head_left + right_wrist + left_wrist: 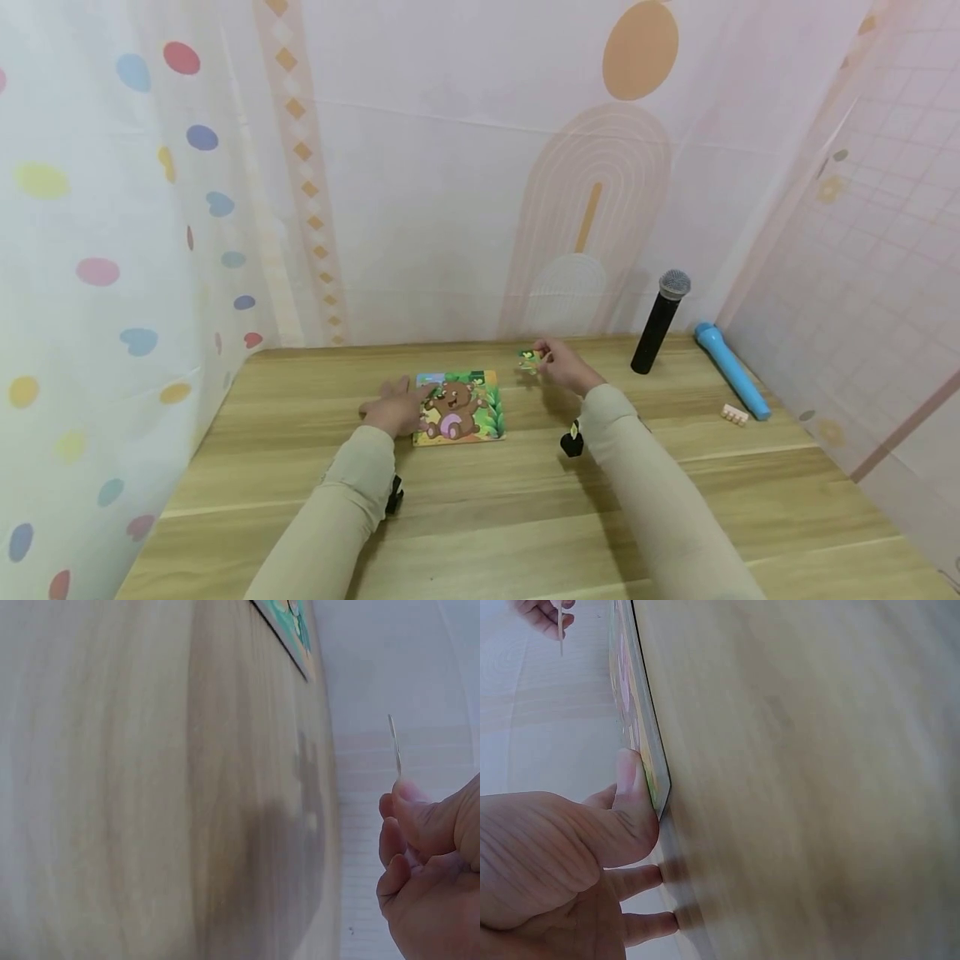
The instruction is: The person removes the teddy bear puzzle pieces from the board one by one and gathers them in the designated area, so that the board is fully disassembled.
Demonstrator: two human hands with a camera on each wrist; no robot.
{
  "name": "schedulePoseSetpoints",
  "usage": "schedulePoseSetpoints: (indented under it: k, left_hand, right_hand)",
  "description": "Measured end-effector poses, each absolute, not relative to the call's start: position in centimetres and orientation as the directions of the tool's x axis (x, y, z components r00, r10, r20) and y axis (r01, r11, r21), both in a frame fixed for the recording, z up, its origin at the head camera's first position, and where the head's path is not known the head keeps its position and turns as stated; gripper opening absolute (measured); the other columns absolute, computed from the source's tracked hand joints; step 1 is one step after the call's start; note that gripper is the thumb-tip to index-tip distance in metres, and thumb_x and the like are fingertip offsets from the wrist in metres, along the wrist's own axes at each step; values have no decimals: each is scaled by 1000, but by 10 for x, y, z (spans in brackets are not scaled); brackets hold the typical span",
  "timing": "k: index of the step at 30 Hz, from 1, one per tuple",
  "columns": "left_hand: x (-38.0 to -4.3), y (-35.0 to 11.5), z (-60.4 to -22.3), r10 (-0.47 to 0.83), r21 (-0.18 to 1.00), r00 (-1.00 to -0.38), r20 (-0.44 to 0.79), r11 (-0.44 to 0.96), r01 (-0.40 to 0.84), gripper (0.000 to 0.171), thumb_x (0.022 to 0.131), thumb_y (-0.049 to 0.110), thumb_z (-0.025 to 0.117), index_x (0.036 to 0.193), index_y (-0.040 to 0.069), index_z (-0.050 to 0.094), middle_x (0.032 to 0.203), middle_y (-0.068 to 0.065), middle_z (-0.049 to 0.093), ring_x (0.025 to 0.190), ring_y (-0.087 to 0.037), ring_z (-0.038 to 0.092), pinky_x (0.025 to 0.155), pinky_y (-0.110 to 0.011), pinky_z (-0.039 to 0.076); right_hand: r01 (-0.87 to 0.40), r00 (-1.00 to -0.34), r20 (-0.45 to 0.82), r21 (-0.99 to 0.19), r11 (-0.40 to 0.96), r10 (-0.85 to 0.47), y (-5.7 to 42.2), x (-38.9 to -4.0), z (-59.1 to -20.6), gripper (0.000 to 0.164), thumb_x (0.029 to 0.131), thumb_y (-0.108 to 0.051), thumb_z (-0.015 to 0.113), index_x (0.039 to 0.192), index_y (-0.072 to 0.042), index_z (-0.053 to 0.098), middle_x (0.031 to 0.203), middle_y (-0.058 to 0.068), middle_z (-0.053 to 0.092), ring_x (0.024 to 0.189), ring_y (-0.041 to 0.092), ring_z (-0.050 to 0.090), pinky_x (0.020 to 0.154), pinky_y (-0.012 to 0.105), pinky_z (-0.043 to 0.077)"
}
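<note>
A jigsaw puzzle with a brown bear picture lies flat on the wooden table. My left hand rests at its left side, fingers spread. In the left wrist view, the thumb lies along the puzzle's corner and other fingertips touch the tabletop. To the right of the puzzle, my right hand pinches a small green puzzle piece between thumb and fingers, raised over the table. From the right wrist, that piece shows edge-on as a thin sliver.
On the right stand a black microphone with a silver mesh head and, lying beyond it, a blue toy microphone. A small pale pink block lies beside the blue one. Patterned curtains border the table's back and sides.
</note>
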State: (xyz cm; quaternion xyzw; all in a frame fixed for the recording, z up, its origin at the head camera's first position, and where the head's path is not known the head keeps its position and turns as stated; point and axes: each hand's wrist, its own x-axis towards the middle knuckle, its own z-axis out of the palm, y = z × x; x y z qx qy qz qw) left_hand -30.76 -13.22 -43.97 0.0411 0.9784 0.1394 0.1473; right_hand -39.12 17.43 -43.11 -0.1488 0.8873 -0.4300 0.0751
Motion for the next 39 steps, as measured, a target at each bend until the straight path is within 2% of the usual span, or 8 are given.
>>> schedulePoseSetpoints:
  k: [16,27,39]
  left_hand:
    - [-308,-131,-437,119,290,-952,-283,956,33,78,94,21,71,161,25,32,165,-26,16,148,-55,10,95,-84,30]
    - [-308,-132,-438,126,273,-951,-283,961,46,76,95,22,70,161,24,32,164,-26,18,148,-56,13,94,-84,32]
    - [-310,-132,-440,138,270,-950,-278,961,61,77,94,23,71,161,23,32,163,-27,18,147,-57,13,93,-85,32]
  right_hand:
    - [-112,-959,-68,-802,586,-276,194,-391,-440,36,100,9,52,135,5,52,125,18,54,110,28,53,84,31,51]
    - [-144,-960,-38,-783,605,-278,203,-390,-441,34,97,14,52,131,8,53,120,19,57,108,30,55,84,31,50]
    - [-119,-970,-49,-756,643,-238,221,-395,-448,33,98,9,54,131,6,54,125,21,56,117,36,53,93,41,49]
